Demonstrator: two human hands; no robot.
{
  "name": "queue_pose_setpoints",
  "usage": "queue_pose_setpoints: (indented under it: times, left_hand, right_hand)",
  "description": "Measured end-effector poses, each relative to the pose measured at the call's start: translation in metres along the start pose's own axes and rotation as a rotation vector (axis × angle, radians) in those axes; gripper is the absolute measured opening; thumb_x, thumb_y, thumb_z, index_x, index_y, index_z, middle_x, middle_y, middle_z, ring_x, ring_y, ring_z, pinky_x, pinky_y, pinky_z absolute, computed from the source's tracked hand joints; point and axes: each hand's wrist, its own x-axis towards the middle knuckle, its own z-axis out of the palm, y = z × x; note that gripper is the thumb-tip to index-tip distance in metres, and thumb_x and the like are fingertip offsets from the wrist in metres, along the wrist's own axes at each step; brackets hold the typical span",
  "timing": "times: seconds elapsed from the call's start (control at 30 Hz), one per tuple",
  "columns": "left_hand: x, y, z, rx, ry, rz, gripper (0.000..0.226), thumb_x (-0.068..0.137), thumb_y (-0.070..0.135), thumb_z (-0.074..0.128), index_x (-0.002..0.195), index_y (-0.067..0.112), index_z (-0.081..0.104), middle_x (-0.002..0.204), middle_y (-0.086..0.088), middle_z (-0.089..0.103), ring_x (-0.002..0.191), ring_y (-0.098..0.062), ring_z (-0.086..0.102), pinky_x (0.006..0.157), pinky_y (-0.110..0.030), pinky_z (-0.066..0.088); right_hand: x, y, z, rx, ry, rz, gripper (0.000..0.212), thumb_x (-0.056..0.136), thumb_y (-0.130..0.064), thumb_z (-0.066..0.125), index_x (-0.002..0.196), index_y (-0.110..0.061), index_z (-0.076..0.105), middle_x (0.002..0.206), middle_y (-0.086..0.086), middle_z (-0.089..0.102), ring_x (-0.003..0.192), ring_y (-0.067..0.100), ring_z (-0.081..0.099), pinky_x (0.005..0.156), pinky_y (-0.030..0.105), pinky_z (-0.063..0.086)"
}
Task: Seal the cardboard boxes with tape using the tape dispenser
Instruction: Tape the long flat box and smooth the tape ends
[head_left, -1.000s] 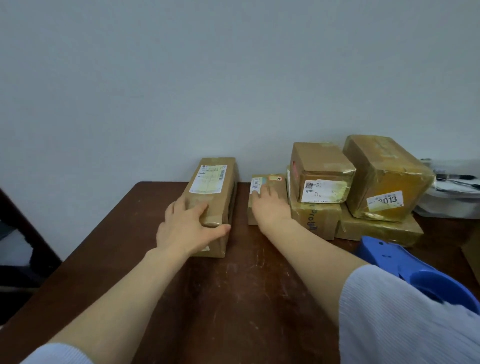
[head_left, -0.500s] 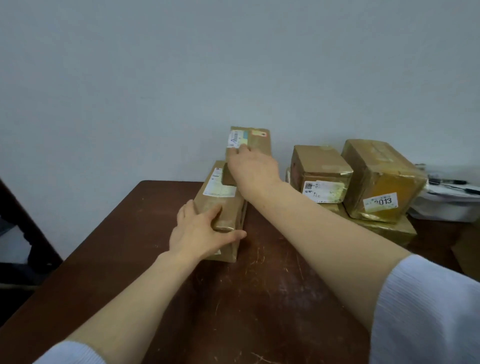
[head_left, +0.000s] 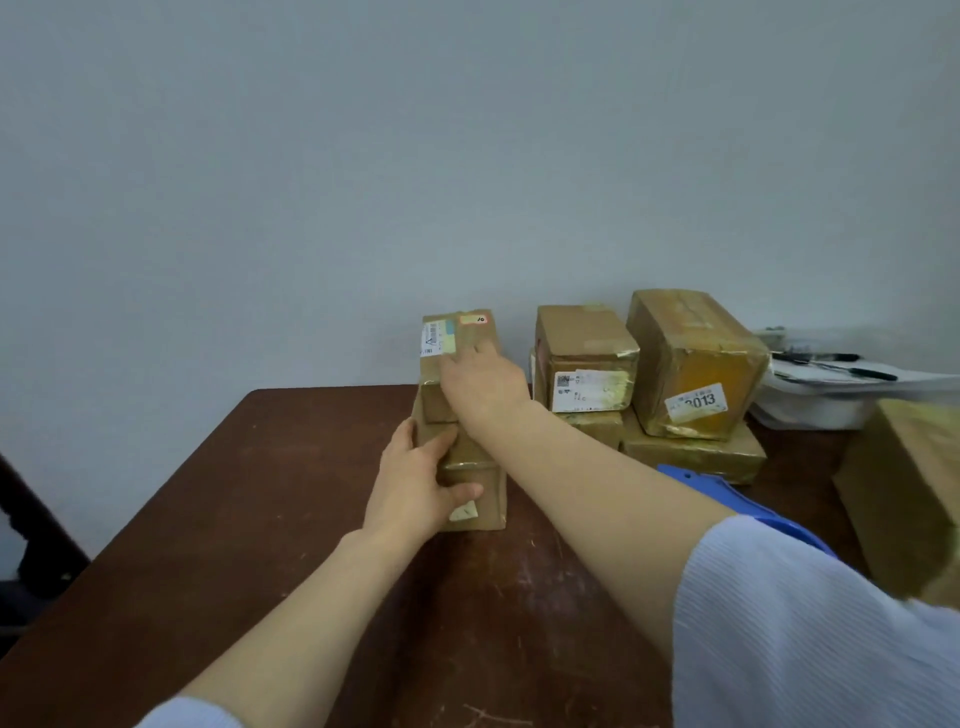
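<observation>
A long taped cardboard box (head_left: 480, 493) lies on the brown table (head_left: 260, 519), its near end towards me. My left hand (head_left: 415, 488) grips that near end, thumb across the front, fingers on the left side. A small box (head_left: 452, 338) with a white label sits on top of the long box's far part. My right hand (head_left: 480, 379) holds it from above, fingers over its top. The blue tape dispenser (head_left: 727, 499) lies on the table at the right, mostly hidden behind my right forearm.
A stack of several taped boxes (head_left: 696, 374) stands against the wall at the right. Another cardboard box (head_left: 904, 493) is at the right edge. White papers with pens (head_left: 831, 374) lie behind it. A dark chair (head_left: 31, 545) is at the left.
My right hand lifted the small box from the table beside the stack and carried it left onto the long box. My left hand kept its grip while the long box shifted slightly right.
</observation>
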Motion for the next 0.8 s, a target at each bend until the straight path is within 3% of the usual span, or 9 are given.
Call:
queue_pose_setpoints:
  times: [0.07, 0.2, 0.27, 0.37, 0.43, 0.5, 0.6, 0.7, 0.8]
  left_hand:
    - [0.004, 0.001, 0.004, -0.026, -0.006, 0.012, 0.074, 0.081, 0.034, 0.072, 0.145, 0.022, 0.037, 0.158, -0.005, 0.007, 0.144, -0.024, 0.014, 0.115, -0.037, 0.022]
    - [0.015, 0.004, 0.01, -0.057, -0.018, 0.078, 0.067, 0.087, 0.022, 0.067, 0.146, 0.021, 0.036, 0.159, -0.004, 0.003, 0.146, -0.023, 0.009, 0.116, -0.034, 0.02]
    - [0.021, 0.004, 0.011, -0.024, -0.007, 0.097, 0.07, 0.086, 0.023, 0.067, 0.147, 0.02, 0.033, 0.159, -0.004, 0.003, 0.147, -0.024, 0.005, 0.117, -0.036, 0.013]
    - [0.019, 0.012, 0.012, 0.243, 0.06, 0.027, 0.083, 0.086, 0.032, 0.064, 0.152, 0.028, 0.014, 0.159, -0.009, -0.005, 0.146, -0.028, -0.013, 0.115, -0.046, -0.008]
    - [0.007, 0.027, 0.014, 0.243, 0.129, 0.029, 0.085, 0.082, 0.029, 0.062, 0.152, 0.027, 0.012, 0.159, -0.011, -0.004, 0.145, -0.026, -0.014, 0.114, -0.045, -0.014]
    - [-0.009, 0.044, 0.019, 0.14, 0.221, 0.148, 0.077, 0.081, 0.02, 0.061, 0.149, 0.021, 0.026, 0.159, -0.008, 0.009, 0.145, -0.025, -0.002, 0.116, -0.04, -0.006]
    - [-0.034, 0.065, 0.029, -0.011, 0.235, 0.29, 0.062, 0.083, 0.009, 0.059, 0.142, 0.016, 0.042, 0.148, -0.002, 0.037, 0.137, -0.022, 0.024, 0.113, -0.031, 0.019]
    - [-0.053, 0.087, 0.046, -0.237, 0.014, 0.169, 0.056, 0.086, 0.009, 0.058, 0.14, 0.017, 0.045, 0.129, -0.002, 0.055, 0.114, -0.015, 0.052, 0.101, -0.03, 0.042]
    - [-0.062, 0.105, 0.069, -0.459, -0.21, -0.05, 0.06, 0.087, 0.013, 0.061, 0.143, 0.013, 0.04, 0.129, -0.005, 0.055, 0.101, -0.019, 0.06, 0.092, -0.038, 0.052]
  right_hand:
    - [0.01, 0.008, 0.001, 0.014, -0.038, 0.017, 0.046, 0.096, -0.006, 0.042, 0.14, -0.003, 0.034, 0.144, 0.018, 0.034, 0.137, 0.032, 0.022, 0.096, 0.041, 0.041]
    - [0.012, 0.013, 0.016, 0.02, 0.06, 0.02, 0.054, 0.099, -0.013, 0.032, 0.149, -0.001, 0.012, 0.155, 0.02, 0.017, 0.144, 0.032, 0.013, 0.118, 0.041, 0.011]
    - [-0.002, 0.013, 0.014, 0.03, 0.11, 0.007, 0.055, 0.098, -0.016, 0.036, 0.148, -0.003, 0.017, 0.155, 0.02, 0.016, 0.144, 0.032, 0.011, 0.119, 0.042, 0.003]
    - [-0.039, 0.023, 0.002, 0.054, 0.097, 0.051, 0.048, 0.093, -0.015, 0.044, 0.139, -0.004, 0.034, 0.152, 0.02, 0.023, 0.144, 0.031, 0.014, 0.119, 0.042, 0.004]
    - [-0.069, 0.035, -0.004, 0.061, 0.101, 0.11, 0.048, 0.09, -0.016, 0.049, 0.135, -0.004, 0.038, 0.146, 0.02, 0.031, 0.14, 0.032, 0.023, 0.116, 0.042, 0.013]
    - [-0.101, 0.05, -0.007, 0.049, 0.072, 0.193, 0.065, 0.088, -0.028, 0.057, 0.142, -0.005, 0.028, 0.145, 0.019, 0.031, 0.138, 0.033, 0.025, 0.114, 0.043, 0.015]
    - [-0.145, 0.076, -0.011, 0.078, -0.211, 0.406, 0.121, 0.069, -0.058, 0.073, 0.151, -0.013, -0.005, 0.157, 0.02, 0.005, 0.145, 0.036, 0.0, 0.114, 0.056, 0.005]
    - [-0.176, 0.107, -0.004, 0.135, -0.356, 0.584, 0.141, 0.057, -0.064, 0.078, 0.15, -0.016, -0.015, 0.158, 0.02, -0.003, 0.145, 0.038, -0.005, 0.112, 0.063, 0.007]
    - [-0.197, 0.135, 0.01, 0.293, -0.437, 0.688, 0.143, 0.052, -0.067, 0.079, 0.151, -0.014, -0.01, 0.157, 0.017, 0.012, 0.144, 0.037, 0.012, 0.112, 0.056, 0.022]
